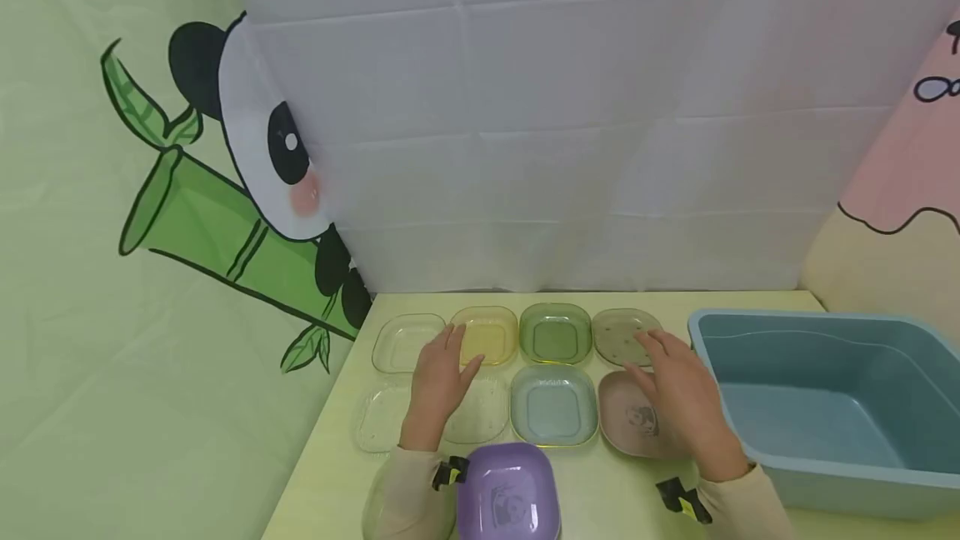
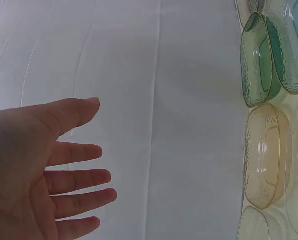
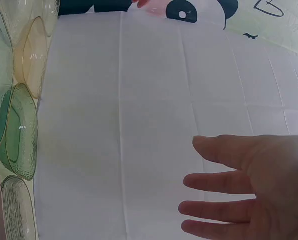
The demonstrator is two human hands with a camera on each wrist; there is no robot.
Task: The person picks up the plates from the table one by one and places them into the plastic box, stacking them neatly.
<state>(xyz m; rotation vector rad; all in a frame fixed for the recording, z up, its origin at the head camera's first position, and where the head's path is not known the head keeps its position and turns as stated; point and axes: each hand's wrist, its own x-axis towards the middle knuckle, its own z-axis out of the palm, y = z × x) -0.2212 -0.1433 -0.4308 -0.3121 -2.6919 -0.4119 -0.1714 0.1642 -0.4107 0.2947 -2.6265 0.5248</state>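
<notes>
Both hands are held over the dishes with fingers spread and nothing in them. In the head view my left hand point(image 1: 437, 382) overlaps the clear dishes on the left and reaches to the edge of a yellow dish point(image 1: 495, 335). My right hand point(image 1: 686, 394) overlaps a brownish-pink dish point(image 1: 630, 419) with a panda print and a clear greyish dish point(image 1: 618, 338). Between the hands lie a green dish point(image 1: 556, 333) and a light blue dish point(image 1: 554, 407). A purple dish point(image 1: 509, 492) sits nearest, beside the left sleeve, which partly covers a pale green dish point(image 1: 372, 515).
A large blue tub point(image 1: 810, 467) stands at the right of the pale yellow table point(image 1: 315, 482). More clear dishes point(image 1: 406, 343) lie at the left. A white cloth point(image 1: 555, 123) hangs behind, and a green printed cloth point(image 1: 90, 340) lines the left side.
</notes>
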